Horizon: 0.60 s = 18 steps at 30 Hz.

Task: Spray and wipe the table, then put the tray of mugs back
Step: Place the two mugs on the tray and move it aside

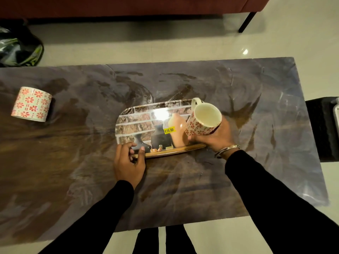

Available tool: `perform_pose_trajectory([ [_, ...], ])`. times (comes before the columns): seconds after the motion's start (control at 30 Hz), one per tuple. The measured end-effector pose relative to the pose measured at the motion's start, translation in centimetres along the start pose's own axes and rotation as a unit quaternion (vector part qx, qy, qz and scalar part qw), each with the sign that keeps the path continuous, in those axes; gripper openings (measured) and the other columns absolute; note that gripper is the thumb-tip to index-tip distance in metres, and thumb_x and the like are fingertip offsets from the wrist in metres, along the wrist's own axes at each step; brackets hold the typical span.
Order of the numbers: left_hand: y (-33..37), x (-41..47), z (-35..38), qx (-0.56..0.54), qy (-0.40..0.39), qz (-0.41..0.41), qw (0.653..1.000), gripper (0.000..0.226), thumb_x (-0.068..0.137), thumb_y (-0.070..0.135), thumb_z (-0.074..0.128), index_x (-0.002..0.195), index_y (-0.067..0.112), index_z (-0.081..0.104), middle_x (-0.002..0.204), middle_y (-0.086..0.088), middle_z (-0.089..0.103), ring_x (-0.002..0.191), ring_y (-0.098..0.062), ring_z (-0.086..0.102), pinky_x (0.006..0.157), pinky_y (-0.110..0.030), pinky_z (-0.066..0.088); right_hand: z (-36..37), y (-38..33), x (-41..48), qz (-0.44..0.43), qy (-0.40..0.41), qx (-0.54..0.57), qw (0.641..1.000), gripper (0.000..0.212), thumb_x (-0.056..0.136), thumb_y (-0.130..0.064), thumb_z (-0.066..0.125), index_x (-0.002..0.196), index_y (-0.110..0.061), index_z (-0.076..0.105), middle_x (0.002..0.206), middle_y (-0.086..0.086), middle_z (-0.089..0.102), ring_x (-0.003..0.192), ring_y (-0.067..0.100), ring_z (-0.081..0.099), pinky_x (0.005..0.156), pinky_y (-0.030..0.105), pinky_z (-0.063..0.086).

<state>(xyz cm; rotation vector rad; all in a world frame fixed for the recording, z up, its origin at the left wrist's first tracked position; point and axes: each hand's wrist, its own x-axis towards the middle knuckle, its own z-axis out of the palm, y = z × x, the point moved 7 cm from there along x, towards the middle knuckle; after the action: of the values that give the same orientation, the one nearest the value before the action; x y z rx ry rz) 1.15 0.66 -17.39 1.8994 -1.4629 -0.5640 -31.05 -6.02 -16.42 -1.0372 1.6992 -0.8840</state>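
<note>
Dark marbled table (pixel 256 171) fills the view, with pale tile floor around it and a sofa base beyond its far edge. Near the middle of the table lies the tray (pixel 143 123), flat, glossy and printed with a brick-and-vase picture, a yellow price sticker on it. It looks thin, stiff and light; its slick face will likely let mugs slide if it tips, so it wants a hold on both short ends, kept level.

Left hand (pixel 128 162) rests at the tray's near left corner, thumb and fingers curled loosely over the rim, steadying it. Right hand (pixel 212 138) wraps the body of a mug (pixel 203 120), tilted mouth-up toward the camera, over the tray's right end; I cannot tell whether it touches the tray. The mug looks ceramic, so breakable and smooth; its handle points away, unused.

A second mug (pixel 31 104), same red flower pattern, sits well apart near the table's left edge. A dark bag (pixel 20 50) lies on the floor beyond the table's far left corner.
</note>
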Motion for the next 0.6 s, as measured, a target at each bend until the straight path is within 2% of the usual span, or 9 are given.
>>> perform_pose_trajectory([
  [0.1,0.0,0.0,0.1,-0.002,-0.003,0.004,1.0,0.019,0.085,0.016,0.078,0.1,0.009,0.068,0.083,-0.003,0.053,0.072,-0.006,0.045,0.066,-0.005,0.037,0.9,0.6,0.0,-0.053,0.002,-0.036,0.998,0.099,0.043,0.0,0.102,0.126,-0.022,0.053,0.115,-0.012,0.065,0.103,-0.009,0.061,0.093,0.014,0.047],
  [0.2,-0.2,0.3,0.1,0.001,-0.009,0.002,1.0,0.019,0.085,0.018,0.078,0.101,0.012,0.068,0.085,0.0,0.053,0.072,-0.01,0.049,0.063,-0.016,0.043,1.4,1.1,0.6,-0.066,0.014,-0.043,0.997,0.099,0.04,0.0,0.1,0.124,-0.024,0.054,0.112,-0.012,0.067,0.101,-0.006,0.064,0.091,0.016,0.049],
  [0.33,-0.6,0.3,-0.1,0.013,-0.006,0.001,1.0,0.021,0.084,0.015,0.079,0.101,0.009,0.069,0.086,-0.002,0.055,0.075,-0.004,0.045,0.068,-0.003,0.037,1.7,1.3,1.1,-0.065,0.022,-0.047,0.997,0.101,0.036,-0.002,0.103,0.117,-0.038,0.054,0.109,-0.014,0.068,0.097,-0.009,0.064,0.088,0.014,0.049],
  [0.4,-0.9,0.1,-0.2,0.015,-0.007,0.0,1.0,0.021,0.084,0.015,0.079,0.102,0.009,0.068,0.087,-0.001,0.054,0.074,-0.004,0.046,0.068,-0.002,0.036,1.8,1.7,0.9,-0.06,0.019,-0.039,0.997,0.101,0.036,-0.002,0.104,0.118,-0.031,0.054,0.108,-0.016,0.066,0.094,-0.014,0.062,0.085,0.009,0.047],
  [0.5,-1.1,0.0,-0.3,0.017,-0.005,0.006,1.0,0.02,0.085,0.014,0.079,0.101,0.008,0.068,0.087,-0.002,0.054,0.074,-0.002,0.045,0.07,-0.002,0.035,1.7,1.6,0.5,-0.073,0.018,-0.038,0.996,0.098,0.037,0.0,0.103,0.121,-0.012,0.056,0.108,-0.015,0.064,0.093,-0.017,0.06,0.084,0.006,0.044],
  [0.6,-1.5,0.0,-0.4,0.019,-0.009,0.007,1.0,0.02,0.086,0.017,0.078,0.101,0.009,0.068,0.089,0.0,0.054,0.074,-0.004,0.047,0.068,-0.003,0.036,1.5,0.9,0.0,-0.095,0.009,-0.039,0.995,0.116,0.035,-0.015,0.106,0.136,-0.004,0.049,0.122,-0.01,0.061,0.109,-0.008,0.06,0.096,0.014,0.046],
])
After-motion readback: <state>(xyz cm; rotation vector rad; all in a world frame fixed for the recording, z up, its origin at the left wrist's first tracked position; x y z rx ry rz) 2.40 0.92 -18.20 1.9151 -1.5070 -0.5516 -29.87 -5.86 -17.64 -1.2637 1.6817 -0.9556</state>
